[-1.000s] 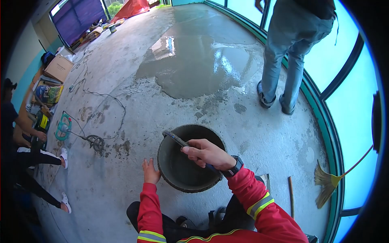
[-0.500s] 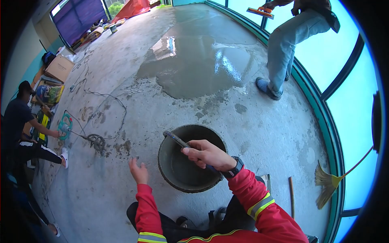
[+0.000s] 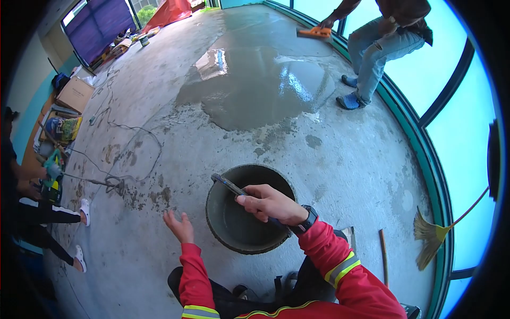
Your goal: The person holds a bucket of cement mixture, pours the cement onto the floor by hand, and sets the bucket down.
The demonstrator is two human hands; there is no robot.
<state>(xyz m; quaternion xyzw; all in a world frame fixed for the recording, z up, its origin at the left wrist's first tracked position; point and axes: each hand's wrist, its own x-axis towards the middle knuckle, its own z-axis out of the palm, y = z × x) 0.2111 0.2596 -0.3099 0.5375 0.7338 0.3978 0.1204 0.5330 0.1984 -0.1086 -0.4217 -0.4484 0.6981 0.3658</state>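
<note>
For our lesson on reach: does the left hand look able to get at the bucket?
Probably yes: the left hand looks empty and open, close beside the bucket, with nothing visible between them.

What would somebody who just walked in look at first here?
Probably the big shiny wet patch on the grey floor, beyond the round tub. Next might be the bright red sleeves at the bottom, with the right hand holding a tool over that tub. At the top right, a bent-over person has an orange float.
</note>
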